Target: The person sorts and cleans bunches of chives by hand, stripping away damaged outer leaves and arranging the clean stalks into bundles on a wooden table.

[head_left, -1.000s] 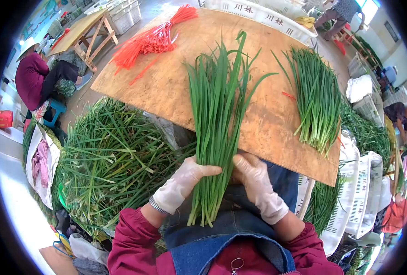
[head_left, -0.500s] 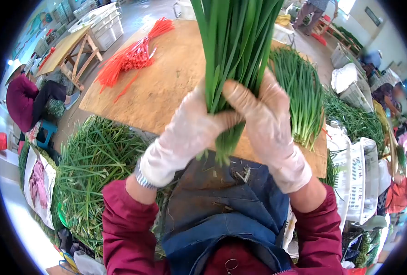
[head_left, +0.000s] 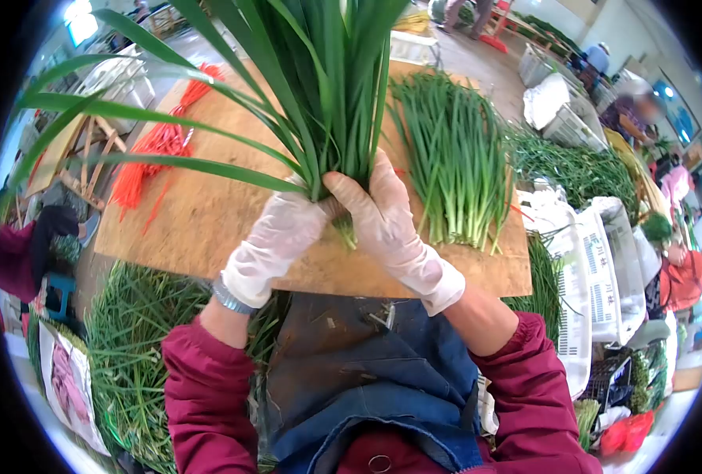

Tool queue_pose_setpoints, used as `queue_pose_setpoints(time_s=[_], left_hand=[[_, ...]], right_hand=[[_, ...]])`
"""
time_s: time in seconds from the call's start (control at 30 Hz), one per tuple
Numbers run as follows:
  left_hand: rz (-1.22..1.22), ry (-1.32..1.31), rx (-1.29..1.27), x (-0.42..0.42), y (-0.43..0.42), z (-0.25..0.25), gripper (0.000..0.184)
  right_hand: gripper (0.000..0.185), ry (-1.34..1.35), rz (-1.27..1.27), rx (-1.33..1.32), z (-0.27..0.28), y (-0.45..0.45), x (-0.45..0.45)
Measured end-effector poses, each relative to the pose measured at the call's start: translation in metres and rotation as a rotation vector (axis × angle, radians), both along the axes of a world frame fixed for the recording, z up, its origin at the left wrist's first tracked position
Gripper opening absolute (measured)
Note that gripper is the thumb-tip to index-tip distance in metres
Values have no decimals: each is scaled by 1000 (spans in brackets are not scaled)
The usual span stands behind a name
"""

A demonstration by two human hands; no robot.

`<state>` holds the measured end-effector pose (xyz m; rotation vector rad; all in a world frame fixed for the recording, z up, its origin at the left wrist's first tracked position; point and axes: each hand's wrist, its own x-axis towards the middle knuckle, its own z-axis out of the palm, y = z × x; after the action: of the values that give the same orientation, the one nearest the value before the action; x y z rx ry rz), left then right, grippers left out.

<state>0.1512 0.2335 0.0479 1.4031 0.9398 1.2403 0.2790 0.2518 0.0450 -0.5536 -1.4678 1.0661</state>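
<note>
Currently left hand (head_left: 281, 231) and right hand (head_left: 386, 217) are gripping leafy bunch (head_left: 331, 103), second bunch (head_left: 455, 162) lying right, red strips (head_left: 160, 142) lying left

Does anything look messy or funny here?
Yes: some long, flat green leaves stick out sideways above the white-gloved left hand, while most of the green leafy bunch stands closer together.

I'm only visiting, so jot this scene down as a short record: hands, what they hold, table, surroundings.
Left hand: gloved, closed around the held leaves near their base
Right hand: gloved, closed around the same base
Held leaves: long, green, several splaying left; tops out of view
Table: wooden; red strips on its left, another bunch on its right
Around: leaf heap at left, white crates at right
</note>
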Motion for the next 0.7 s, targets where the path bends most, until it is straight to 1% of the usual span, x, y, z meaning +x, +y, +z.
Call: queue_pose_setpoints(time_s=[0.03,0.1,0.13,0.17,0.23,0.3,0.33,0.43,0.47,0.57,0.6,0.7], left_hand=[[-12,96,92,2,8,2,37],[-26,286,285,6,30,18,37],[-42,278,315,16,37,33,37],[-104,375,249,21,43,52,38],[-150,509,251,42,66,73,41],[-187,625,195,65,89,78,44],[-182,484,234,77,99,71,44],[-224,452,0,103,116,60,41],[-278,238,-49,111,137,27,42],[-252,305,-318,120,135,21,41],[-224,385,-289,122,125,29,41],[-212,272,-254,133,136,-15,44]], right_hand=[[34,-55,-46,18,5,6,5],[30,-42,-105,36,24,16,17],[28,-37,-130,44,38,20,23],[28,-177,-203,-68,54,25,36],[29,-156,-182,-126,75,38,61],[29,-276,-301,-237,87,53,85],[28,-129,-277,-341,88,59,92],[27,-12,-353,-533,65,88,111],[26,18,-368,-570,59,89,115],[27,-40,-467,-652,33,101,122],[31,-211,-446,-619,26,107,127],[35,-348,-621,-727,4,112,137]])
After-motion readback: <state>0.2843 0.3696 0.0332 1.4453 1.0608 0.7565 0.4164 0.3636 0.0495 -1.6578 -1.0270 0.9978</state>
